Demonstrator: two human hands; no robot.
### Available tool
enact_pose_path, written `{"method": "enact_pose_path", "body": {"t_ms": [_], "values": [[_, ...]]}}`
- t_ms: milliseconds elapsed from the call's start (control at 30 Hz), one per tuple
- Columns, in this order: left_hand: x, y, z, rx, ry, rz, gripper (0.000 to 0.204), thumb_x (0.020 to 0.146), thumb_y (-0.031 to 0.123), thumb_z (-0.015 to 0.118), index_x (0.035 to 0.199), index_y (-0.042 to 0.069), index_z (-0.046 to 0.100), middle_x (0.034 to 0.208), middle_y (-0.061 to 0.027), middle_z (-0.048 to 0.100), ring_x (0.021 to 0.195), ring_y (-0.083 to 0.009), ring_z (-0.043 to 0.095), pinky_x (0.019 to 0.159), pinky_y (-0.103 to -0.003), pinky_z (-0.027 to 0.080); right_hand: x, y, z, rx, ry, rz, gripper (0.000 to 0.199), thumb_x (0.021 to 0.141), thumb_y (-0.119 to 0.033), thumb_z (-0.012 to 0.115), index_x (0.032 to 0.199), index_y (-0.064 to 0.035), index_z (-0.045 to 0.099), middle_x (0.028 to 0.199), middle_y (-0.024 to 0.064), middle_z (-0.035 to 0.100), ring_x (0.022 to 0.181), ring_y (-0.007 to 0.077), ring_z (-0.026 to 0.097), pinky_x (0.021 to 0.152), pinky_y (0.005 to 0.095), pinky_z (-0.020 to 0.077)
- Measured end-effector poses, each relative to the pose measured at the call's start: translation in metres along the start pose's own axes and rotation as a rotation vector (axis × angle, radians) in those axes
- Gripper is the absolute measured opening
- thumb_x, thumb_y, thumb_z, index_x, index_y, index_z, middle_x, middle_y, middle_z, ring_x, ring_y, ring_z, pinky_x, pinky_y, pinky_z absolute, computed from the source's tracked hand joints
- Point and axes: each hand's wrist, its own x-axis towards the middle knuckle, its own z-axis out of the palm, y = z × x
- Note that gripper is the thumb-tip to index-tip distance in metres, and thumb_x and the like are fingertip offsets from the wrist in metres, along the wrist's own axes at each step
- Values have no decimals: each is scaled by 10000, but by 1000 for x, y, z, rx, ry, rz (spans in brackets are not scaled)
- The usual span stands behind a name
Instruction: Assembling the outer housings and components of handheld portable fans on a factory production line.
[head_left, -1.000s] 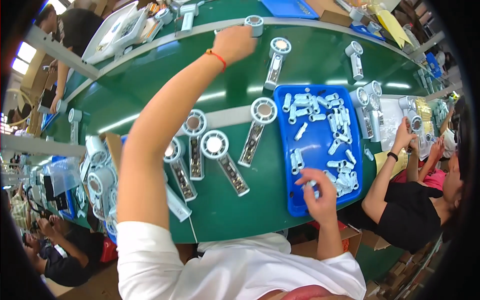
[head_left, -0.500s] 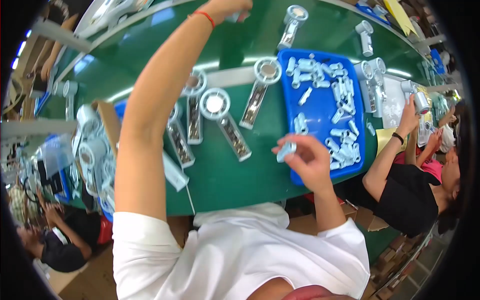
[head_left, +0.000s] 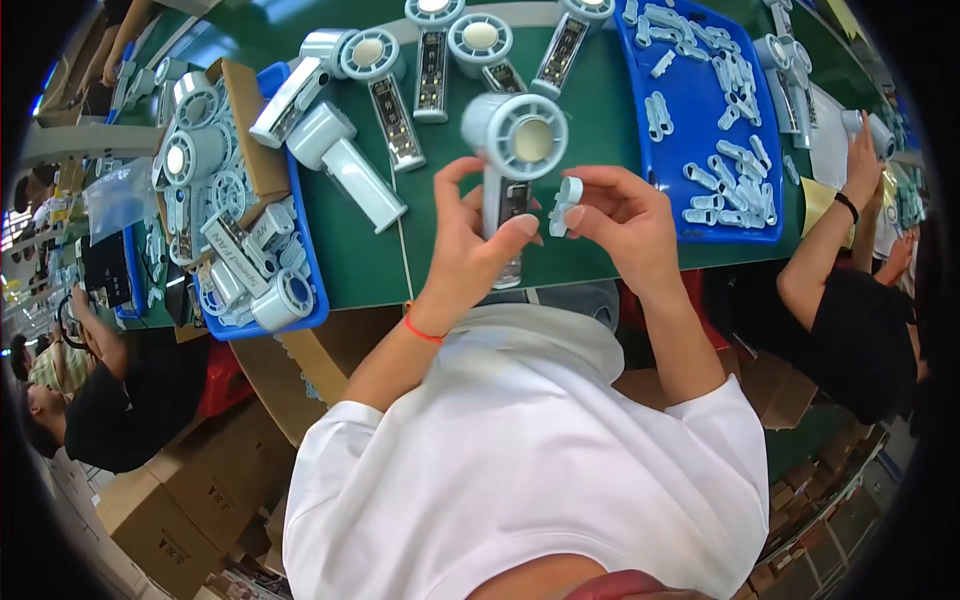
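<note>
My left hand grips the handle of a pale blue handheld fan, its round head up and the handle's open side showing dark electronics. Close to the handle's right side, my right hand pinches a small pale blue plastic part between thumb and fingers. A small gap separates the part from the fan. More handheld fans with open handles, such as one fan, lie beyond my hands. Similar small parts fill much of a blue tray on the right.
At the left, a blue bin and a cardboard box hold fans and housings. A closed-handled fan lies beside them on the green table. Co-workers sit on both sides; a co-worker's hand at right holds a fan.
My left hand has come back from the far side of the table, now holding a fan before me. My right hand has kept the small part and brought it beside the handle.
</note>
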Motion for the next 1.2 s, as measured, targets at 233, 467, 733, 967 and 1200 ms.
{"method": "enact_pose_path", "body": {"t_ms": [233,467,733,967,1200], "values": [[-1,-27,-12,309,-37,134,968,617,142,813,1333,-2,179,1158,-180,491,1049,-239,512,872,-334,443,-14,22,21,-222,178,-5,299,785,11,646,1078,50,598,907,105,658,791,116,612,687,235,497],[8,-31,-10,425,-17,183,895,649,267,823,1298,-11,274,1183,-114,461,1024,-179,504,857,-303,438,-3,20,19,-300,244,43,274,774,-13,665,1040,44,633,860,96,665,746,107,609,684,224,492],[11,-25,-5,633,5,215,843,663,189,782,1294,-43,273,1123,-204,518,991,-310,559,827,-360,455,3,25,21,-357,266,51,262,773,-24,667,1020,54,625,830,87,664,721,100,607,671,228,486],[14,-27,-5,680,29,270,745,685,162,717,1262,-57,300,1059,-219,551,920,-324,595,768,-368,481,6,21,20,-384,233,64,259,753,-62,701,958,55,594,793,87,653,704,104,612,612,225,489],[17,-28,-15,662,-83,191,615,709,143,635,1204,-64,335,882,-185,602,747,-283,629,665,-363,503,26,14,0,-292,-47,415,363,751,-142,736,1018,29,558,880,87,636,773,122,614,628,233,498]]}}
